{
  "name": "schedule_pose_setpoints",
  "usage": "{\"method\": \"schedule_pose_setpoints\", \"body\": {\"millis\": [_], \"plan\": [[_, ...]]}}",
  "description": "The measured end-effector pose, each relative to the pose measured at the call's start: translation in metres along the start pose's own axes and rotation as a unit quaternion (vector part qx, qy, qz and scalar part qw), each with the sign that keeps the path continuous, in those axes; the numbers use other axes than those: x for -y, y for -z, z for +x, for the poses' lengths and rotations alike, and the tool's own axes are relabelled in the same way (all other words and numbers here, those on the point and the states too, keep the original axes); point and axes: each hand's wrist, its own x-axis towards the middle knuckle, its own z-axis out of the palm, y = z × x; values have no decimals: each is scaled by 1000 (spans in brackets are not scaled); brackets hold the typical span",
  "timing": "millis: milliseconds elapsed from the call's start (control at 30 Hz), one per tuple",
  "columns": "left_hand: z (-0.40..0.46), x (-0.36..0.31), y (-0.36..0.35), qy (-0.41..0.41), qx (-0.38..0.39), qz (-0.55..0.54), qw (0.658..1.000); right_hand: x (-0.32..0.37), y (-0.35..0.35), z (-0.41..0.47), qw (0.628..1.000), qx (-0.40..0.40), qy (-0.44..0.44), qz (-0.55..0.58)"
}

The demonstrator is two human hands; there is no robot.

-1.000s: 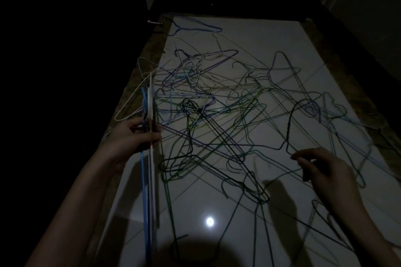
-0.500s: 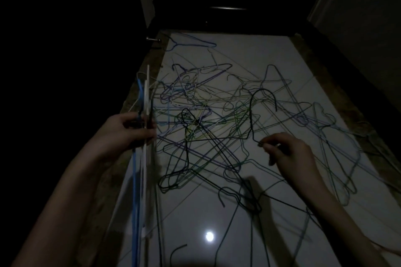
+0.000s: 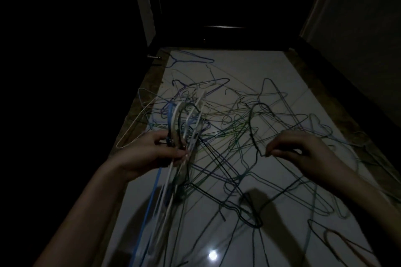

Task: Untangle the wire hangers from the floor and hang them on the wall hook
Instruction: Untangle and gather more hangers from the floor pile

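Your left hand [image 3: 156, 154] is up in front of you, on the left side of the white floor [image 3: 249, 67]. Its fingers and thumb are curled tight around a bunch of hangers [image 3: 184, 128]. The bunch has white wires and blue wires in it. The hook ends stick up above your hand, and the long wires hang down below it toward you.

Your right hand [image 3: 303, 154] is on the right, well apart from the left one. Its thumb and first finger are pinched on a dark hanger [image 3: 252, 128]. You hold it at a bend in the wire. The dark hook curves up above and to the left of your fingers. The other fingers are curled loosely.

Between your hands and beyond them lies the big tangle of hangers [image 3: 227, 128] on the floor. The wires are green, blue, purple, white and dark, and they cross over each other many times. One blue hanger [image 3: 191, 59] lies by itself at the far end of the floor. A reddish hanger [image 3: 338, 243] lies near you on the right.

A bright spot of light [image 3: 212, 254] shines on the floor close to you. The room around the floor is very dark.
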Motion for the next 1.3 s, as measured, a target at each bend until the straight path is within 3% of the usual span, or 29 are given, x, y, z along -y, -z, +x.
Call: {"method": "schedule_pose_setpoints", "body": {"millis": [300, 600, 700, 1000, 1300], "plan": [[-4, 2, -45, 12, 110, -77, 991, 7, -32, 16, 996, 45, 34, 73], [-7, 9, -63, 4, 163, -108, 981, 2, -46, 21, 994, -7, 20, 103], [-5, 8, -66, -2, 153, -127, 980, 4, -48, 23, 992, -30, 27, 122], [7, 17, -69, -10, 94, -167, 981, 5, -65, 19, 971, -124, -61, 194], [24, 17, -77, -92, -65, -220, 969, 23, -88, -9, 949, 26, -156, 273]]}}
